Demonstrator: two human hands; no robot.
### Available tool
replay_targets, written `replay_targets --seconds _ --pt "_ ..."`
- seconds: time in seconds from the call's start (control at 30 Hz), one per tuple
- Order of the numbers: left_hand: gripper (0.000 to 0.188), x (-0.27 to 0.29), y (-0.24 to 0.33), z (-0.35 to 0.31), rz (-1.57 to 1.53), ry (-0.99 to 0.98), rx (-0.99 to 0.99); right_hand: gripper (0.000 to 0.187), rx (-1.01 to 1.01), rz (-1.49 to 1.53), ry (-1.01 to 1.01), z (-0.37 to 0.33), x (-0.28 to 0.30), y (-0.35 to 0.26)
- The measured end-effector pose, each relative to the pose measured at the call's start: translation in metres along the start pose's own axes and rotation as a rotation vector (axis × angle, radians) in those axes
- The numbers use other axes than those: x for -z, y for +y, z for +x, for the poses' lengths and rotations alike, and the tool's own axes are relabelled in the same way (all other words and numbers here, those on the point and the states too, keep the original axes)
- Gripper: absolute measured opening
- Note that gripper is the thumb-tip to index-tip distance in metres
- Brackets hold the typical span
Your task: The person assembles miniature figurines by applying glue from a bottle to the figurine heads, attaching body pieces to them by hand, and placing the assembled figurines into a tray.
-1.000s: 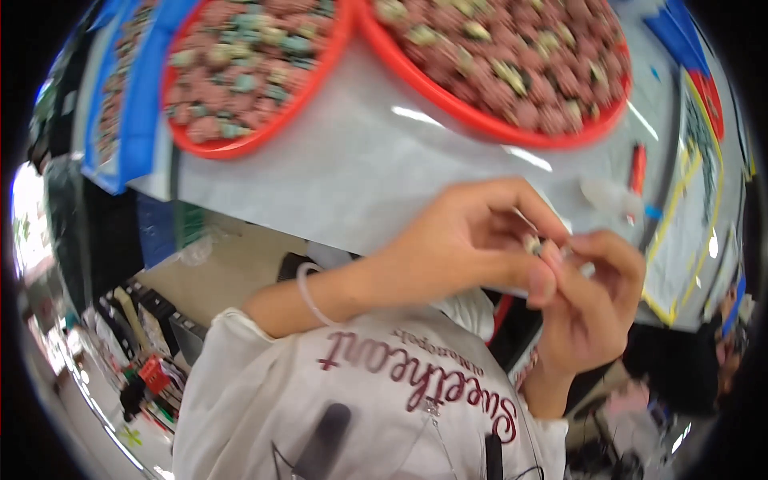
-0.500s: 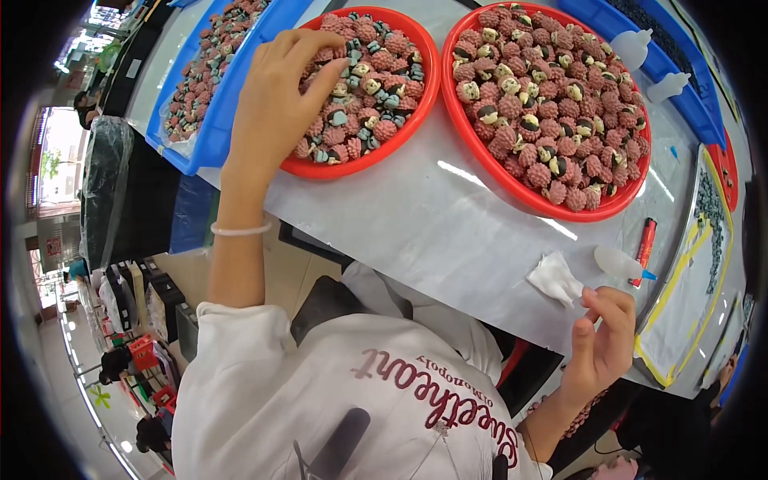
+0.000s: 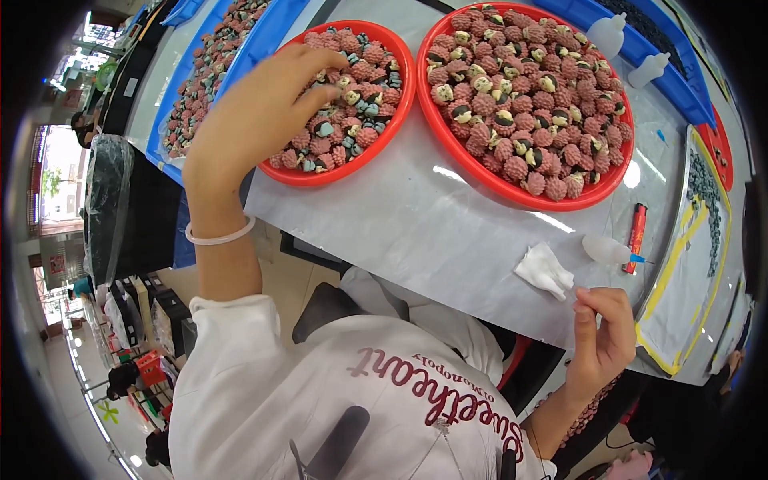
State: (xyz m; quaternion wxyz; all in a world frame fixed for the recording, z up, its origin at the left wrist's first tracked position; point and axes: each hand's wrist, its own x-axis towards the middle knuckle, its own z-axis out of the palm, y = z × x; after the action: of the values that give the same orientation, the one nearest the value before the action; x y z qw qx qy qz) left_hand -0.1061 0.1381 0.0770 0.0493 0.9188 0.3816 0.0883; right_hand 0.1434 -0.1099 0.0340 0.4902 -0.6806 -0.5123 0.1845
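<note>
My left hand (image 3: 260,108), with a pale bangle (image 3: 224,234) at its wrist, reaches over the smaller red basin (image 3: 406,100). Its fingers and thumb are apart above bumpy pink pieces (image 3: 320,146) mixed with blue-grey chips; nothing shows between them. By the table's near edge, my right hand (image 3: 606,340) is raised with its fingers curled. Thumb and forefinger tips come together there, and whatever they may hold is too small to make out. A crumpled white tissue (image 3: 544,270) lies just beyond them, beside a squeeze bottle (image 3: 606,250) with a blue needle tip.
A larger red basin (image 3: 428,112) holds pink pieces with cream and black parts. Blue trays stand at the far left (image 3: 232,76) and far right (image 3: 640,50), the latter beside two white bottles. A red tube (image 3: 637,238) lies near a yellow-edged sheet (image 3: 680,308).
My left hand has shifted left over the smaller basin. My right thumb and forefinger tips have drawn closer together. The whole view has moved slightly.
</note>
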Motion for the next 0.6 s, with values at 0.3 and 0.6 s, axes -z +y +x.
replay_targets --seconds 0.3,0.6 --pt "0.010 -0.030 0.101 0.112 -0.295 0.001 -0.602 0.008 0.007 0.035 0.071 -0.005 0.017 0.006" --pt "0.012 -0.014 0.128 0.080 -1.047 -0.011 -0.284 0.018 -0.117 -0.025 0.296 0.001 0.036 0.026"
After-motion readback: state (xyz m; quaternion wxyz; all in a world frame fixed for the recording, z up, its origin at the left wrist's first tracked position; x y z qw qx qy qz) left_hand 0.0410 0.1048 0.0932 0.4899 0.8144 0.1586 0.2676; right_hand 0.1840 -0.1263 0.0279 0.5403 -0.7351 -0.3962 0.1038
